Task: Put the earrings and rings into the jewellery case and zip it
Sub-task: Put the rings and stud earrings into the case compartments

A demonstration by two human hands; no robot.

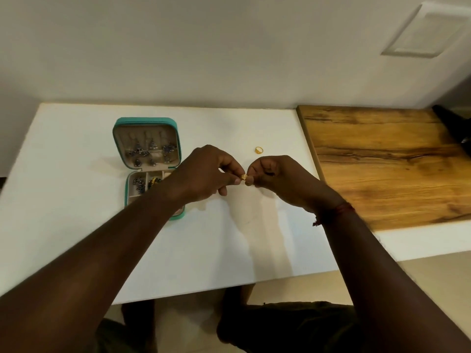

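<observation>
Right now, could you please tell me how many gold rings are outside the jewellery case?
2. One ring is pinched between the left hand and right hand; the other ring lies on the white table beyond the right hand. Hands may hide others.

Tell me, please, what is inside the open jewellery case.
Dark earrings show in the lid of the jewellery case; more earrings and a gold-and-dark piece sit in the base compartments. The left forearm covers the base's right side, so anything there cannot be seen.
</observation>
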